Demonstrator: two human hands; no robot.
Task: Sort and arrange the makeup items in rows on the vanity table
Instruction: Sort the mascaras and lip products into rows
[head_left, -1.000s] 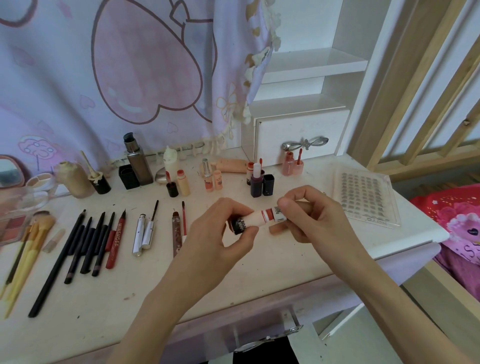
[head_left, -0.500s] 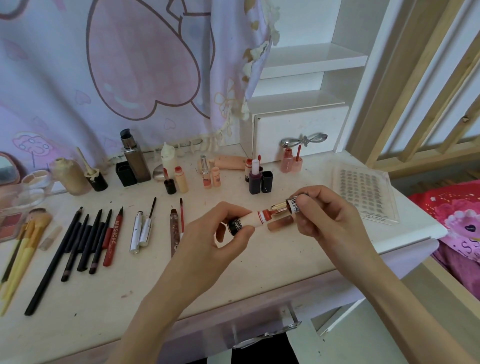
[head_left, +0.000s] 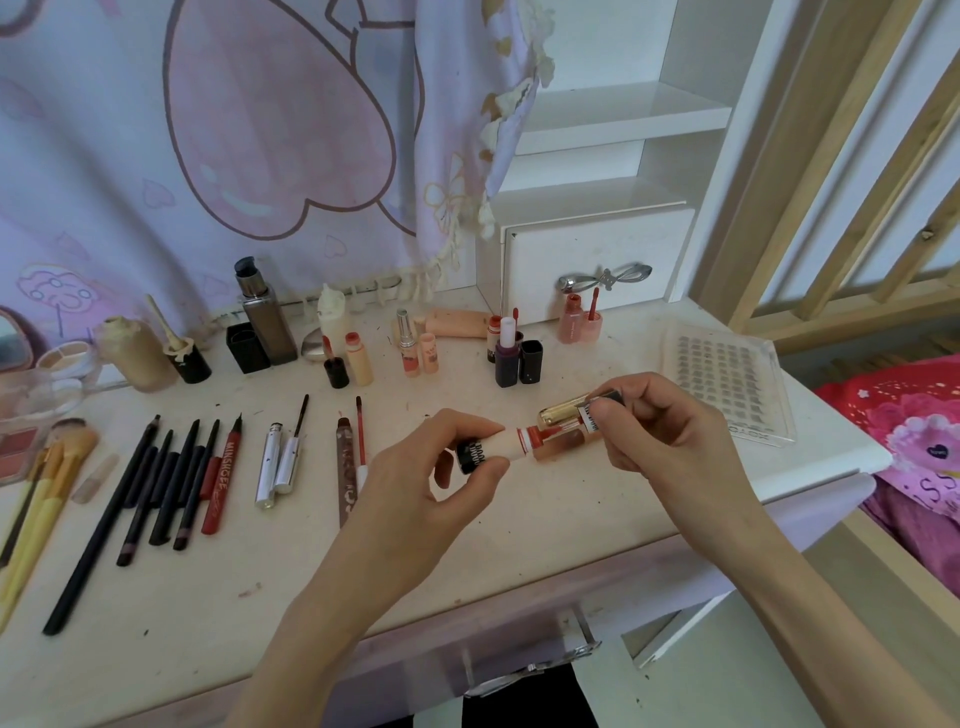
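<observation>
Above the vanity table (head_left: 545, 525), my left hand (head_left: 431, 478) pinches a cream lipstick part (head_left: 506, 446) that has a black barcoded end and a red band. My right hand (head_left: 670, 431) grips the matching gold part (head_left: 563, 414) by its labelled end. The two parts are separated, with the gold one angled just above the cream one's red end. A translucent reddish tube (head_left: 569, 448) lies on the table right under them. Dark pencils (head_left: 171, 483) lie side by side at the left.
Yellow-handled brushes (head_left: 47, 483) lie at the far left. Small lip tints and bottles (head_left: 358, 358) stand along the back, near a tall brown bottle (head_left: 265, 317). A clear lash tray (head_left: 727, 384) sits at the right corner, below a white drawer (head_left: 597, 249).
The lipstick was held as one piece between both hands. My right hand has pulled its end off to the right, baring the gold part; the left hand has stayed put.
</observation>
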